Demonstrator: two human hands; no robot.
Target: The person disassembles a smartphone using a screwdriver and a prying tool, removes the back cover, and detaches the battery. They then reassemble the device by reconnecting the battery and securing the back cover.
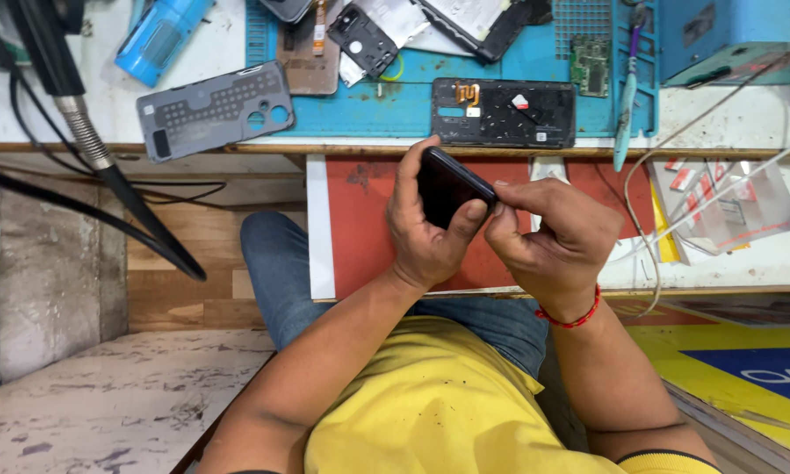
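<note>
Left hand is wrapped around a black smartphone, fingers curled over the far edge and thumb pressed on the near edge, so the handset is steadied tilted above the lap, just below the bench edge. Right hand is pinched shut at the phone's right corner, fingertips touching it; whether anything small is gripped cannot be told. A blue work mat with a dismantled phone frame and a grey back cover is seen on the bench beyond.

White workbench carried a blue repair mat; on it lay a black phone frame, green circuit board; grey back cover beside it.
</note>
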